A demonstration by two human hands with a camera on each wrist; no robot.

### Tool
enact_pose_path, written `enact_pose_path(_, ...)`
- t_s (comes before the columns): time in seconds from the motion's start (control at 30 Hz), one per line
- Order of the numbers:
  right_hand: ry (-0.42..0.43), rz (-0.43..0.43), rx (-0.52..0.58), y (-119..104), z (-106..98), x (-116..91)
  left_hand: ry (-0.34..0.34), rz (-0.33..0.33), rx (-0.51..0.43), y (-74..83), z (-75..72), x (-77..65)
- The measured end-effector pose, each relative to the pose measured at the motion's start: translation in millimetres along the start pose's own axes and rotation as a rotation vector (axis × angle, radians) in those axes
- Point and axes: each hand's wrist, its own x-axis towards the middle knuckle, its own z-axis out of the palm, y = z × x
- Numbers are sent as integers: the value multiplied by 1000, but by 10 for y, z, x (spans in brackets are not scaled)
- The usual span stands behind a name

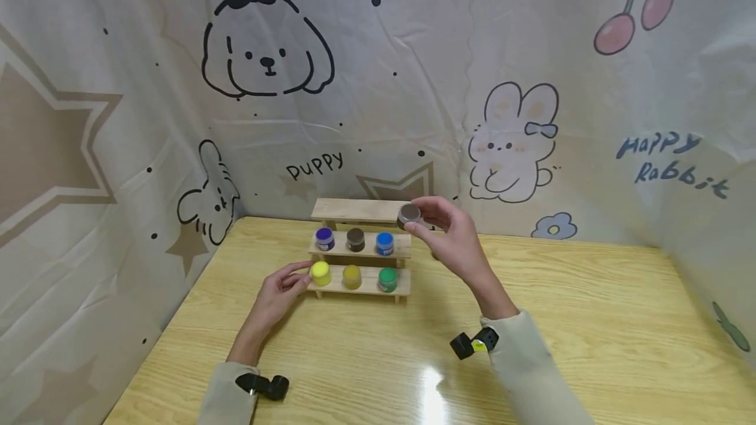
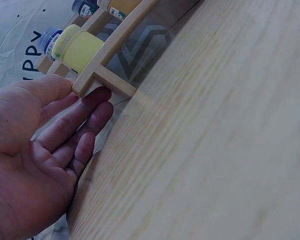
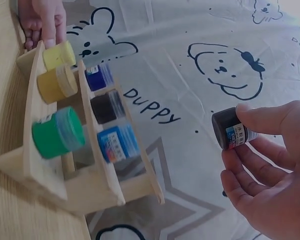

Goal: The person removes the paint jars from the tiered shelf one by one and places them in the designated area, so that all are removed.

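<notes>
My right hand point(image 1: 459, 248) holds a dark paint jar point(image 3: 227, 128) between thumb and fingers, raised by the right end of the rack's top shelf. A three-tier wooden rack point(image 1: 354, 210) stands at the back of the table. My left hand point(image 1: 276, 295) grips the left end of its lowest shelf, thumb and fingers at the corner beside the yellow jar point(image 2: 79, 49). That shelf also bears an ochre jar point(image 1: 351, 277) and a green jar point(image 1: 388, 279). On the middle shelf sit a purple jar point(image 1: 325, 239), a dark brown jar point(image 1: 356, 239) and a blue jar point(image 1: 385, 243).
The light wooden table point(image 1: 567, 333) runs out to both sides of the rack. A pale printed cloth point(image 1: 401, 110) hangs close behind it and along the sides. Black straps with small devices sit around both sleeve cuffs.
</notes>
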Motion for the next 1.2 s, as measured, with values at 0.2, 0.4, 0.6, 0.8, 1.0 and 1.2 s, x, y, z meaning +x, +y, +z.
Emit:
enact_pose_path(0.2, 19, 6, -31, 53, -123, -116, -9, -3, -1, -20, -2, -3)
enact_pose_path(0.4, 60, 5, -79, 53, -294, -196, -7, -3, 4, -16, 6, 17)
enact_pose_path(0.6, 91, 9, -98, 74, -467, -268, -7, 3, 7, 5, -3, 26)
enact_pose_path(0.8, 139, 19, -109, 114, -635, -346, -3, -12, -4, 8, 14, 23)
enact_pose_path(1.0, 198, 57, -164, 199, -796, -427, -6, -12, -3, 47, 30, 18)
enact_pose_path(1.2, 248, 95, -178, 318, -907, -476, 5, -9, 13, 8, 4, -1)
